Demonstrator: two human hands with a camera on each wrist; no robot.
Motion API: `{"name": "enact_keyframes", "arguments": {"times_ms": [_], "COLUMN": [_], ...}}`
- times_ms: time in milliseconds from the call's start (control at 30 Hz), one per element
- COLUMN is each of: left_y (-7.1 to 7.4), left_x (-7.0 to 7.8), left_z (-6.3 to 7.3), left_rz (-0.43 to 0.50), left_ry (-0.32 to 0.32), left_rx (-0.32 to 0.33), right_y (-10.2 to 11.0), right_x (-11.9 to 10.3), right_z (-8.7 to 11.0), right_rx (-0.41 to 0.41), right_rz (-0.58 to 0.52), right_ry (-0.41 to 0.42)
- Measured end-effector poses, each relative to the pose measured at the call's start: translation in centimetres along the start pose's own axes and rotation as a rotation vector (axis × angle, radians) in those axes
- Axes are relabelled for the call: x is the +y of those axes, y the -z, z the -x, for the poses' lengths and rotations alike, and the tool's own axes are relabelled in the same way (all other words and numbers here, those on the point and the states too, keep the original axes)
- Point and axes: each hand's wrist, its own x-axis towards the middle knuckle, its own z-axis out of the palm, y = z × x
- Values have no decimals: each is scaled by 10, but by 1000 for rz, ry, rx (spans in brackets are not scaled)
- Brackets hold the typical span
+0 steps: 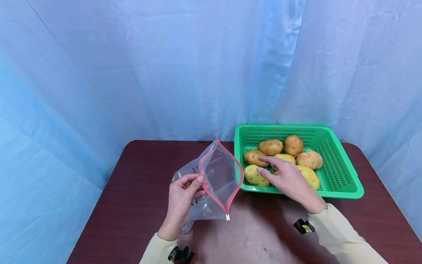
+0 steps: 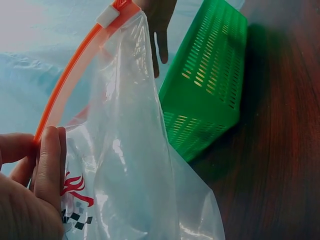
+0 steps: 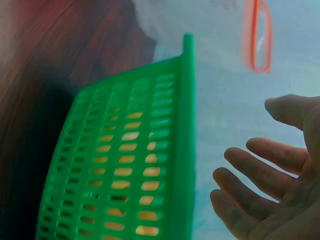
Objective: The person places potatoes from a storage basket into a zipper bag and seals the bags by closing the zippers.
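in the head view, cool, fairly even light is filling the scene, and the curtain [image 1: 184, 73] behind the green basket [image 1: 334, 167] is glowing pale blue, with a glossy streak shining above the basket. soft shadow is darkening the table [image 1: 148, 209] in front of the basket, while a pale sheen is washing the wood farther to its front left. in the dimmer left wrist view, white glints are streaking the plastic bag [image 2: 132, 150] beside the basket. in the right wrist view (the haziest), blur is softening the basket's slots, and deep shadow is pooling left of it.
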Motion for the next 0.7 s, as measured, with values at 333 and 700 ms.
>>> {"name": "enact_keyframes", "arguments": {"times_ms": [333, 700], "left_y": [4, 4], "left_x": [0, -3], "left_z": [1, 3], "left_rz": [-28, -19], "left_ry": [-3, 9], "left_rx": [16, 7], "right_y": [-1, -12], "right_x": [12, 19], "right_z": [-20, -32], "right_rx": [-193, -362], "right_rz": [34, 13], "right_ry": [-18, -85]}}
